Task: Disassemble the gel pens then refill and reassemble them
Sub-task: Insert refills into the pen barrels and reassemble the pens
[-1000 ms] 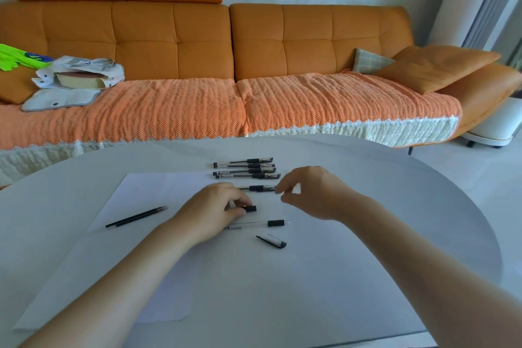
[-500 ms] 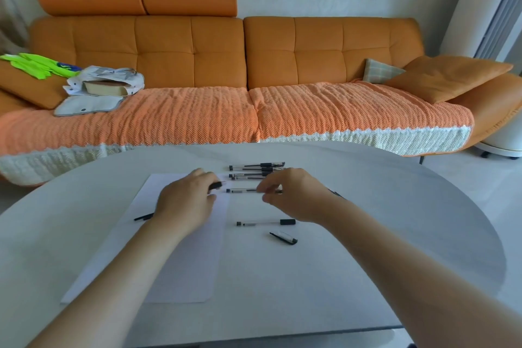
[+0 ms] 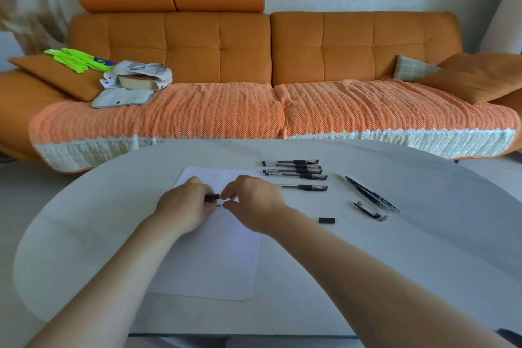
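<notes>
Your left hand (image 3: 183,207) grips a short black pen piece (image 3: 212,197) over the white sheet (image 3: 214,263). Your right hand (image 3: 254,203), up by the row of gel pens (image 3: 293,170) a moment ago, has come across to meet it, fingers (image 3: 233,207) pinching a tiny part (image 3: 221,205) I cannot identify. So you are likely working one pen's parts together or apart, while refills (image 3: 370,195) and a clipped cap (image 3: 367,209) wait rightward on the tabletop (image 3: 423,234).

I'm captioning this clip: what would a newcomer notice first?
An orange sofa fills the background. On the table, both hands meet over a paper sheet: the left hand grips a black pen part, the right hand pinches its end. Gel pens lie to their right.
</notes>
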### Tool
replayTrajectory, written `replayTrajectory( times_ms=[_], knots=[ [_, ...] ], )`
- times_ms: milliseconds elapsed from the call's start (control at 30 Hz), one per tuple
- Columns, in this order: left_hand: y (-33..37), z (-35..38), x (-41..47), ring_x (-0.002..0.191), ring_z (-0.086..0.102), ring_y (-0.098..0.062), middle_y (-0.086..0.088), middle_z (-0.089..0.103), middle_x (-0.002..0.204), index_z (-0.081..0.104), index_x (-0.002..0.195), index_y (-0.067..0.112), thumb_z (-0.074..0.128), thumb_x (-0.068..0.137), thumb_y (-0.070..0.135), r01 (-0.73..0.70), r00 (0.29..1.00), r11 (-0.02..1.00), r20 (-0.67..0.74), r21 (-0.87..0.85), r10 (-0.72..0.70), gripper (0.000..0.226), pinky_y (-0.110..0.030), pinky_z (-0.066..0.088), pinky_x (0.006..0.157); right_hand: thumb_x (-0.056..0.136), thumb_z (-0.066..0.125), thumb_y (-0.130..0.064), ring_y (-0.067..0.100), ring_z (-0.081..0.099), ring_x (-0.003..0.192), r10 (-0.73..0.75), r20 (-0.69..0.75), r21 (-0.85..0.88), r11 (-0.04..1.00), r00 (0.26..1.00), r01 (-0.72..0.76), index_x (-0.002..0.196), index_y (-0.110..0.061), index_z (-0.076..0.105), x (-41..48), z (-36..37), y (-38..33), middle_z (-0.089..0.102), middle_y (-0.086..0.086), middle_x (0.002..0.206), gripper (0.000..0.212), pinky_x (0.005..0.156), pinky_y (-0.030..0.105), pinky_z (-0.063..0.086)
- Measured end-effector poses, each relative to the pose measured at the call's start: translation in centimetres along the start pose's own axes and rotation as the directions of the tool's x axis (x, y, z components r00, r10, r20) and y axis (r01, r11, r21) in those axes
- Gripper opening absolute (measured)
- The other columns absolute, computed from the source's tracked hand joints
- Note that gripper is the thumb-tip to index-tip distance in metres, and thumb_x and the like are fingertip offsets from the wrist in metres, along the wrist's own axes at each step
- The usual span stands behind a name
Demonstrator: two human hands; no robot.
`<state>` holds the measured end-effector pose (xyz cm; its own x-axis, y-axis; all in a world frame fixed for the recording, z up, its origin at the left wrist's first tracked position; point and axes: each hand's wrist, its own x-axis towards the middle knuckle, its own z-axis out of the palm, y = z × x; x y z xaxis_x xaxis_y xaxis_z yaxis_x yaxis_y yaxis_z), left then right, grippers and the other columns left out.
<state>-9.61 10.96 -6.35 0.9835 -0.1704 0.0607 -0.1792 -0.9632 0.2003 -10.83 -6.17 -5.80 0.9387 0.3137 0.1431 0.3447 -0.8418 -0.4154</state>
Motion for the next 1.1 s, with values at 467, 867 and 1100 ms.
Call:
replayTrajectory(
  times_ms=[467, 867, 1100],
  knots=[
    [-0.4, -0.6, 0.2, 0.091, 0.055, -0.017, 0.011, 0.052, 0.101, 0.059, 0.091, 0.037, 0.062, 0.088, 0.039, -0.014, 0.998, 0.997, 0.054, -0.079, 0.019, 0.004, -0.030, 0.041, 0.067, 0.093, 0.056, -0.034, 0.023, 0.060, 0.096, 0.053, 0.019, -0.100, 0.994, 0.998, -0.051, 0.101, -0.032, 0.073, 0.6, 1.1, 0.2, 0.062, -0.003, 0.104, 0.019, 0.072, 0.032, 0.048],
    [-1.7, -1.3, -0.3, 0.087, 0.061, -0.009, 0.017, 0.066, 0.088, 0.067, 0.088, 0.038, 0.070, 0.083, 0.040, 0.004, 0.997, 0.983, 0.076, -0.185, 0.010, 0.006, -0.029, 0.050, 0.073, 0.100, 0.046, -0.033, 0.029, 0.060, 0.094, 0.077, 0.045, -0.100, 0.992, 0.996, -0.072, 0.109, -0.023, 0.066, 0.9, 1.2, 0.3, 0.054, 0.002, 0.110, 0.024, 0.070, 0.033, 0.043],
    [0.7, -2.8, -1.0, 0.053, 0.053, 0.000, 0.016, 0.060, 0.058, 0.071, 0.071, 0.025, 0.069, 0.085, 0.032, -0.063, 0.995, 0.848, -0.102, -0.526, 0.010, 0.016, -0.026, 0.036, 0.055, 0.088, 0.071, -0.036, 0.014, 0.054, 0.063, 0.310, 0.094, 0.708, 0.647, 0.946, -0.283, 0.114, -0.021, 0.066, -0.4, -2.8, 0.8, 0.065, -0.005, 0.084, 0.030, 0.052, 0.023, 0.043]
  ],
)
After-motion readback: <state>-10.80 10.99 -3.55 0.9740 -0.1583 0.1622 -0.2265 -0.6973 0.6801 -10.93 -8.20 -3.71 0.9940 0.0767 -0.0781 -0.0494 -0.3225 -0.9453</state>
